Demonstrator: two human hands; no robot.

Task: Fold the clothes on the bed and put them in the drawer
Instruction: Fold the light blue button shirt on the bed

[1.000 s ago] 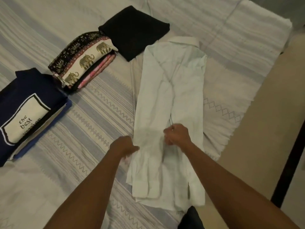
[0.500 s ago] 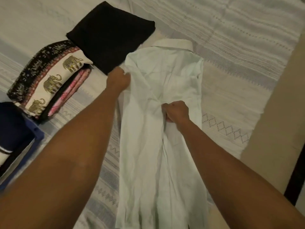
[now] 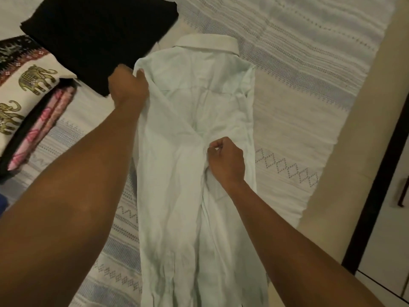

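1. Head view, far left: a folded stack lies on the bed (image 3: 298, 74), with an elephant-print cloth (image 3: 33, 80) on top and a pink cloth (image 3: 42, 129) under it. Just beside it lies a folded black garment (image 3: 99, 34). I judge these pieces to be done with folding, but none is in a drawer yet.
2. The left hand (image 3: 129, 85) is at the left shoulder of the white shirt (image 3: 172, 196), next to the black garment. Its fingers are curled and it grips the edge of the fabric there.
3. The white shirt lies flat on the bed, in the middle of the picture, with the collar on the far side. Its sides are already turned inward, so it makes a long narrow strip. It is not yet folded across its length, so it seems about half done.
4. The right hand (image 3: 225, 160) is on the middle of the shirt. Its fingers are closed and pinch a small bunch of cloth where the two sides meet.
5. Far right, beside the bed, stands dark-edged furniture with a handle (image 3: 401, 191). I cannot tell if this is the drawer. Carrying all the pieces there is left to do.
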